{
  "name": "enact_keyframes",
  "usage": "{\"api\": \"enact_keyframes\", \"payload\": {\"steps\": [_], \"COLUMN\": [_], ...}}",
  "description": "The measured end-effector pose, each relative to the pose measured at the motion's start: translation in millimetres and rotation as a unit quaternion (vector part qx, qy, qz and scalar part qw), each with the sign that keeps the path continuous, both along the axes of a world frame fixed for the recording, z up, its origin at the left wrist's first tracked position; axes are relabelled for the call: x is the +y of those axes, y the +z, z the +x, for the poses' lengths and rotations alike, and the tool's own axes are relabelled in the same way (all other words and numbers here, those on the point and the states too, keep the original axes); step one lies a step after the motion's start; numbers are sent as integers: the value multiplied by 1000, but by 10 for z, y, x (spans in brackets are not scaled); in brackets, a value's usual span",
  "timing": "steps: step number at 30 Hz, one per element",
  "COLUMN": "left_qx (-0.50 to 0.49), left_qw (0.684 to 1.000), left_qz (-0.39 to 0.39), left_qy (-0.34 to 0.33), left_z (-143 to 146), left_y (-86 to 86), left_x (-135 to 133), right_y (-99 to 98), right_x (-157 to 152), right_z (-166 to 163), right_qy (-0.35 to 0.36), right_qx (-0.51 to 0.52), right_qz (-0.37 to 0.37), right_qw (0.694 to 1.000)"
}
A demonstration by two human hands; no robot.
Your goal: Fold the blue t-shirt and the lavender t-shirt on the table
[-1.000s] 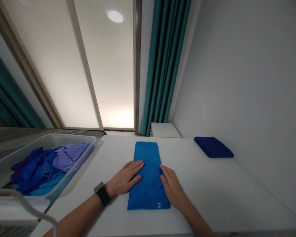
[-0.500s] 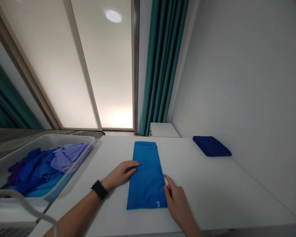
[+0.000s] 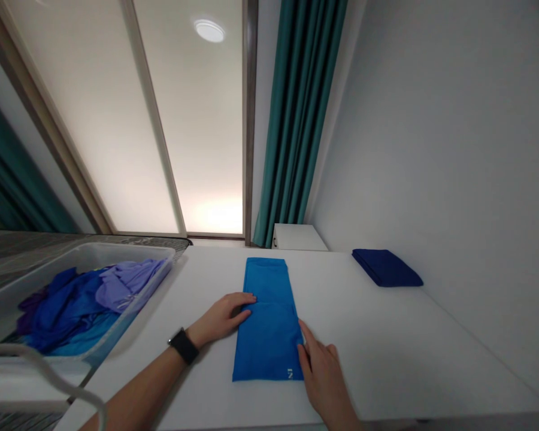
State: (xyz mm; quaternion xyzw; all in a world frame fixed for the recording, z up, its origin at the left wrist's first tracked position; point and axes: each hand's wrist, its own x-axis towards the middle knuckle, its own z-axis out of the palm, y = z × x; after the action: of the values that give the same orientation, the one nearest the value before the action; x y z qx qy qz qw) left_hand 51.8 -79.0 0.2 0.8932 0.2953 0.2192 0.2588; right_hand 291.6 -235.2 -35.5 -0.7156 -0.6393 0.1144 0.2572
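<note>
A bright blue folded garment (image 3: 267, 338) lies as a long flat strip on the white table, with small white lettering at its near right corner. My left hand (image 3: 224, 314), wearing a black watch on the wrist, rests its fingertips on the garment's left edge, fingers stretched out. At the right edge, lower down, is my right hand (image 3: 323, 368). Its index finger and thumb touch the cloth there with a gap between them, and the other fingers are curled and partly hidden.
A clear plastic bin (image 3: 137, 311) of crumpled blue and purple clothes stands at the left, with a pale curved bar (image 3: 49, 374) before it. A folded navy garment (image 3: 386, 267) lies on the table (image 3: 413, 353) near the right wall. A small white cabinet (image 3: 299, 237) stands beyond.
My right thumb and index finger have shifted slightly at the garment's right edge. My left hand stays in place on the cloth; the whole view has moved slightly.
</note>
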Motion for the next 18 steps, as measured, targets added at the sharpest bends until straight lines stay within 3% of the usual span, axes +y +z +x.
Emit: {"api": "enact_keyframes", "payload": {"steps": [8, 13, 18], "left_qx": [-21, -40, -57], "left_qw": [999, 996, 993], "left_qz": [-25, -73, -98], "left_qy": [20, 28, 33], "left_z": [9, 5, -17], "left_y": [69, 106, 85], "left_x": [-29, -17, 25], "right_y": [141, 365, 498], "right_x": [29, 408, 810], "right_z": [55, 236, 214], "right_qy": [11, 60, 87], "right_qx": [-25, 33, -15], "right_qz": [-18, -5, -39], "right_qw": [999, 998, 995]}}
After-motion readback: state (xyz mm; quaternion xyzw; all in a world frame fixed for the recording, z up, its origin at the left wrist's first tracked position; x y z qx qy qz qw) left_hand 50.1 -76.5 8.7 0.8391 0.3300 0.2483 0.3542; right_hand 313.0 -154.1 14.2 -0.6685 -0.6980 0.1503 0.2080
